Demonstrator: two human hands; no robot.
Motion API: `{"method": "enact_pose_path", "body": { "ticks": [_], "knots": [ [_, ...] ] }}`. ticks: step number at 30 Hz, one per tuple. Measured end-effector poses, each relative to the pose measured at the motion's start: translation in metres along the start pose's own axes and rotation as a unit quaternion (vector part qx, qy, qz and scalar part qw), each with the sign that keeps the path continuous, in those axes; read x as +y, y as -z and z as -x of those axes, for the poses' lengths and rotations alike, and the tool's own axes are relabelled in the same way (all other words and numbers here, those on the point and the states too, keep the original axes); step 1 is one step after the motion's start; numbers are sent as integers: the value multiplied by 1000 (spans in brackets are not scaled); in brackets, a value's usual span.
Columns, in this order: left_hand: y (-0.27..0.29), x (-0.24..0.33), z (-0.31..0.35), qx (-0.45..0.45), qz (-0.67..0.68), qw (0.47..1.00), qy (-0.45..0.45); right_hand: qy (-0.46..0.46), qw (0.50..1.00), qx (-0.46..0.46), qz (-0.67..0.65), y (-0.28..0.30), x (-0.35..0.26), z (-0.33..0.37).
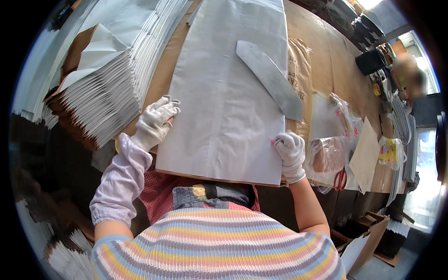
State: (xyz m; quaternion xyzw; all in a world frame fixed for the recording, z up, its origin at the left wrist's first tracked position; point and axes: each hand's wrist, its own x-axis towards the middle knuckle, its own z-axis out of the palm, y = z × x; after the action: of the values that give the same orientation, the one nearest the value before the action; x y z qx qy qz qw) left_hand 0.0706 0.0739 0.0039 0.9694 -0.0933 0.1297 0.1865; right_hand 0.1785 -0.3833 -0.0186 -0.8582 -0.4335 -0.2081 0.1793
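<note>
A long white paper sheet or flat sack (219,130) lies lengthwise before me, its near end at my waist. On its upper right rests a flat grey strip with slanted ends (270,80), which neither hand touches. My left hand (156,120), in a white knit glove with the thumb tip bare, lies at the left edge of the white paper, fingers loosely bent and a little apart. At the near right edge, my right hand (291,156), also gloved, is closed with its thumb against the edge of the paper. The fingers' inner side is hidden.
Tall stacks of folded white paper with brown layers (105,91) stand at the left. Brown printed wrapping (300,84), clear plastic bags (327,154) and red-handled scissors (340,180) lie on the table's right. Another person (408,74) is at the far right. Cardboard boxes (368,233) stand below right.
</note>
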Motion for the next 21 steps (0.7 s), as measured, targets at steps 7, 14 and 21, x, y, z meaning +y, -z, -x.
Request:
{"method": "enact_pose_path", "body": {
  "ticks": [7, 14, 21],
  "knots": [
    [35, -13, 16, -70, -157, 965, -197, -12, 994, -62, -85, -3, 18, -6],
    [35, 11, -2, -136, 212, 948, 196, -397, 874, -181, -216, 30, 4, -37],
    [-18, 40, -2, 6, -98, 922, 376, -505, 808, -214, -217, 5, 16, -44]
  ]
}}
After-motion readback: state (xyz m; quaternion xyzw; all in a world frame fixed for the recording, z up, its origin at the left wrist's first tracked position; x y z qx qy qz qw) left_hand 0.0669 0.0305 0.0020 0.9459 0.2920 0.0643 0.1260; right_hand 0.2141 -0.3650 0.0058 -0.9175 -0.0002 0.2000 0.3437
